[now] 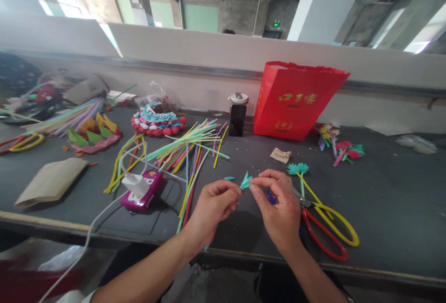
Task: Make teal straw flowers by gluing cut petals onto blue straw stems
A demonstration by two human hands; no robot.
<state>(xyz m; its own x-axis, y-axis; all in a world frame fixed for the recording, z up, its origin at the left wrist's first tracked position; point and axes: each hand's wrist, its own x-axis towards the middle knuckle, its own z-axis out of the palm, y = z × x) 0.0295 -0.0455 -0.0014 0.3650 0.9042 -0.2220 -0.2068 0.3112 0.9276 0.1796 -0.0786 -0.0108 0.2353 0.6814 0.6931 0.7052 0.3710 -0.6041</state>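
Between thumb and forefinger, my left hand pinches the base of a small turquoise pipe-cleaner flower with a few pointed petals. From the other side, the closed thumb and fingertips of my right hand meet one of its petals. A loose turquoise petal lies on the table just beyond my left fingers. Right of my right hand is a fuller turquoise flower on a stem. Scissors with red and yellow handles lie beside that hand, their blades partly hidden. A dark blue item shows partly behind my right fingers.
Loose pipe cleaners spread left of centre, near a purple power strip with a white plug. A phone leans on a cup before the partition. A red bag stands at back right; colourful flowers lie beyond.
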